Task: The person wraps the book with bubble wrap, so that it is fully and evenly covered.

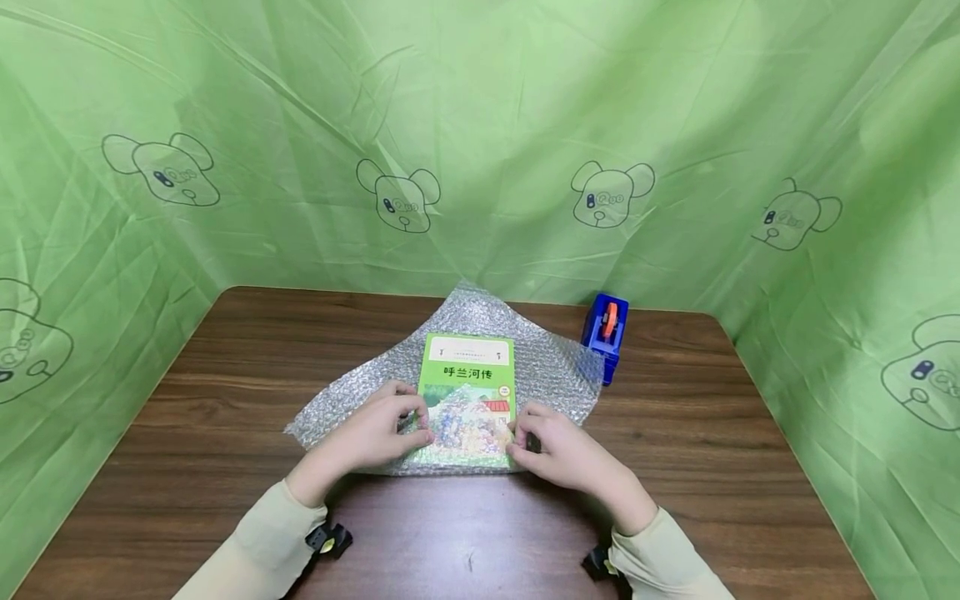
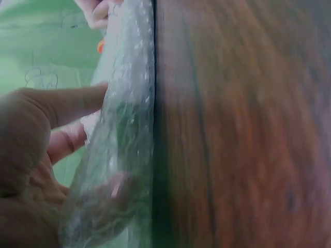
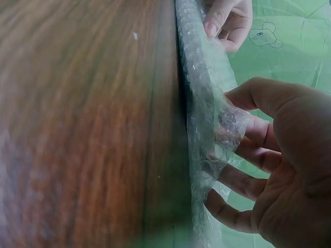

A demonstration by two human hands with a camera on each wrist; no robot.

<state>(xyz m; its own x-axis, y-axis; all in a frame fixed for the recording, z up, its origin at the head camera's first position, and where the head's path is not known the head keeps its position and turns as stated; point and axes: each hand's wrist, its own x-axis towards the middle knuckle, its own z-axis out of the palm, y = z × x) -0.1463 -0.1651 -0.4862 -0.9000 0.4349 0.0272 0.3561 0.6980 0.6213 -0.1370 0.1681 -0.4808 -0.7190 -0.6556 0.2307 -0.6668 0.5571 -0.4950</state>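
A green book (image 1: 468,358) lies face up on a sheet of clear bubble wrap (image 1: 551,358). A flap of the wrap is folded over the book's lower half, and the cover shows hazily through it. At the book's left side my left hand (image 1: 382,425) pinches the wrap; in the left wrist view, the thumb presses the film while other fingers show behind it. My right hand (image 1: 551,446) holds the wrap at the book's lower right. Seen from the right wrist, a bunched bit of film (image 3: 232,126) sits between the thumb and fingers.
A blue tape dispenser (image 1: 605,333) with an orange roll stands at the back right, the wrap's right corner overlapping its near end. The brown wooden table (image 1: 750,467) is enclosed by green cloth walls (image 1: 487,100) with printed bear heads.
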